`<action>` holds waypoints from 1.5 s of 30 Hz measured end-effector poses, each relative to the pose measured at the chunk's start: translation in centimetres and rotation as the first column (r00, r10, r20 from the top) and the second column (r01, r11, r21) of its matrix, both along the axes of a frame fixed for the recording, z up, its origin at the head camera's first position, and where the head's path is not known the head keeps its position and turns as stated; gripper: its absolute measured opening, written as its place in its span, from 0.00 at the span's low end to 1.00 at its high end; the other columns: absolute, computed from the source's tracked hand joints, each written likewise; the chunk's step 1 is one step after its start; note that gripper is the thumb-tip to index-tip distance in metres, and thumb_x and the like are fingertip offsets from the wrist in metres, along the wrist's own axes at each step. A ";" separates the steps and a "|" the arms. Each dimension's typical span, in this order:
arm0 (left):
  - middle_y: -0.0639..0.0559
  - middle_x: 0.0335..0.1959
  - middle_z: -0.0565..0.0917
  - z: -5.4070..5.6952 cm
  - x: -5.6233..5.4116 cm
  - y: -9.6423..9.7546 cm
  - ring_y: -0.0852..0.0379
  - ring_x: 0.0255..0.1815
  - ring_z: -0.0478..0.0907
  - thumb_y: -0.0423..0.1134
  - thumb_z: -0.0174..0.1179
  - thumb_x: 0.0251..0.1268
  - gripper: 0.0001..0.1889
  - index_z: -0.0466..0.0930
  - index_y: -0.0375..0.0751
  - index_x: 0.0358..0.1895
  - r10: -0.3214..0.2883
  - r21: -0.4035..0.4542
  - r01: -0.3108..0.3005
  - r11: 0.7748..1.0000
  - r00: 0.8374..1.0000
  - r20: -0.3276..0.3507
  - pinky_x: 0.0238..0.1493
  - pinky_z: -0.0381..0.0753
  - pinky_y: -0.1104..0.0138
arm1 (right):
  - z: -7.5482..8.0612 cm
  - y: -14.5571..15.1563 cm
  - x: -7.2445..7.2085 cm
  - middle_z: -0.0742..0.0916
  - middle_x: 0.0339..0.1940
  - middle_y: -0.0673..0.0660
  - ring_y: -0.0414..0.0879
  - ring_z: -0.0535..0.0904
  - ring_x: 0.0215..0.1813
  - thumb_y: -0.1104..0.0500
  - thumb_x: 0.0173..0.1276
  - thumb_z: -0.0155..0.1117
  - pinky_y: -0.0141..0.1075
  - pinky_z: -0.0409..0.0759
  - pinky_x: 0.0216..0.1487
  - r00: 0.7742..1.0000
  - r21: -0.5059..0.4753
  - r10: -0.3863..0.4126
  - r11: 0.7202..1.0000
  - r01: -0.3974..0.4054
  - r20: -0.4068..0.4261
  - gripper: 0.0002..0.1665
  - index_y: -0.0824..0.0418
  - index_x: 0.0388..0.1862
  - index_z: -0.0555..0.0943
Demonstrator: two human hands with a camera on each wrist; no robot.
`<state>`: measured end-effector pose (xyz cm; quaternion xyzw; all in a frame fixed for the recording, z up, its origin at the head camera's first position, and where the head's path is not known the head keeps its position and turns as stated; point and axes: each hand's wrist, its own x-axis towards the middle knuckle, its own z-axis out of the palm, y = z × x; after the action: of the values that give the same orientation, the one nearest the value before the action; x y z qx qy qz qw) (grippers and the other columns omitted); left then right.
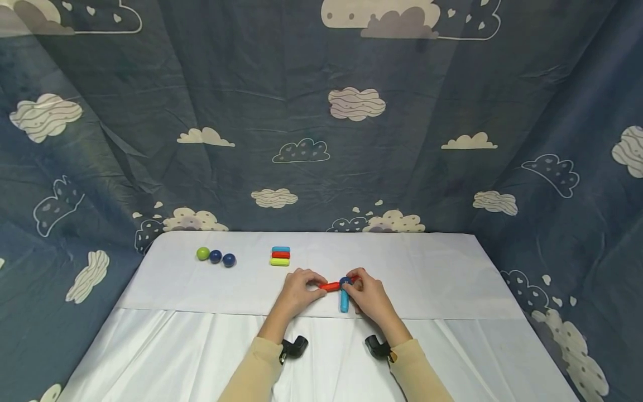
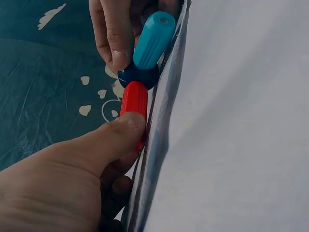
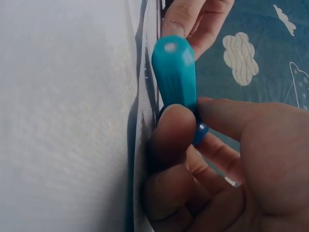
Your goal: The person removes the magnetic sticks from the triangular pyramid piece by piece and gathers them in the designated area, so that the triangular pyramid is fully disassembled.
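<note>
My left hand (image 1: pixel 297 291) pinches a red toy rod (image 1: pixel 329 287) between thumb and fingers. The rod's far end meets a dark blue ball (image 1: pixel 345 281), which the thumb and fingers of my right hand (image 1: pixel 370 296) grip. From that ball a light blue rod (image 1: pixel 344 300) points toward me; its free end shows in the right wrist view as a ribbed turquoise stick (image 3: pixel 175 67). Another bit of red (image 1: pixel 354 278) peeks out on the ball's right, mostly covered by my right fingers. In the left wrist view the red rod (image 2: pixel 134 100) touches the ball (image 2: pixel 139 76).
Farther back on the white-covered table (image 1: pixel 402 262) lie a light blue rod (image 1: pixel 281 249), a red rod (image 1: pixel 281 255) and a yellow-green rod (image 1: pixel 279 262). Left of them sit a green ball (image 1: pixel 203 253) and two dark blue balls (image 1: pixel 215 257). A patterned curtain (image 1: pixel 241 111) stands behind.
</note>
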<state>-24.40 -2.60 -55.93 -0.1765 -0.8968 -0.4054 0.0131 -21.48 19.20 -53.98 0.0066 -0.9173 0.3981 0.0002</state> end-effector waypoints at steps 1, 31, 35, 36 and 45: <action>0.59 0.43 0.91 0.0 0.1 0.0 0.57 0.47 0.78 0.44 0.77 0.62 0.10 0.92 0.54 0.46 -0.009 -0.002 0.009 1.000 1.000 -0.002 0.59 0.71 0.55 | 0.0 0.0 0.0 0.81 0.23 0.50 0.43 0.73 0.16 0.53 0.75 0.70 0.32 0.70 0.23 1.000 0.004 0.003 1.000 -0.003 -0.009 0.19 0.55 0.61 0.81; 0.57 0.40 0.88 0.2 0.6 -0.3 0.61 0.40 0.78 0.38 0.75 0.66 0.08 0.91 0.50 0.47 -0.049 0.147 0.041 0.988 0.997 0.051 0.47 0.79 0.69 | -0.2 0.2 -0.1 0.80 0.27 0.48 0.43 0.72 0.30 0.57 0.68 0.77 0.36 0.68 0.34 0.993 0.065 0.114 0.992 -0.112 -0.030 0.17 0.48 0.54 0.83; 0.57 0.40 0.89 0.1 0.4 -0.4 0.60 0.41 0.79 0.39 0.75 0.65 0.08 0.91 0.50 0.46 -0.017 0.198 0.004 0.980 0.998 0.066 0.48 0.79 0.68 | -0.1 0.3 -0.1 0.80 0.27 0.48 0.42 0.72 0.30 0.56 0.67 0.77 0.36 0.68 0.34 0.990 0.064 0.139 0.988 -0.137 -0.021 0.17 0.47 0.53 0.83; 0.57 0.40 0.89 0.0 0.3 -0.5 0.61 0.41 0.79 0.40 0.75 0.65 0.08 0.91 0.50 0.46 -0.012 0.204 -0.002 0.979 0.998 0.068 0.48 0.79 0.68 | -0.1 0.3 -0.1 0.79 0.27 0.48 0.42 0.72 0.30 0.56 0.67 0.77 0.35 0.68 0.34 0.989 0.064 0.144 0.988 -0.143 -0.018 0.17 0.47 0.53 0.83; 0.54 0.38 0.89 0.0 0.3 -0.7 0.61 0.39 0.78 0.39 0.76 0.64 0.07 0.91 0.49 0.44 -0.018 0.237 -0.011 0.972 0.993 0.120 0.45 0.78 0.69 | 0.0 0.3 0.2 0.79 0.26 0.47 0.42 0.72 0.29 0.56 0.66 0.77 0.34 0.67 0.33 0.988 0.064 0.155 0.986 -0.153 -0.019 0.17 0.47 0.52 0.83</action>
<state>-24.12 -3.35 -55.93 -0.1502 -0.8409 -0.5195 -0.0211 -21.31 19.49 -53.96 0.0822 -0.9259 0.3681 -0.0199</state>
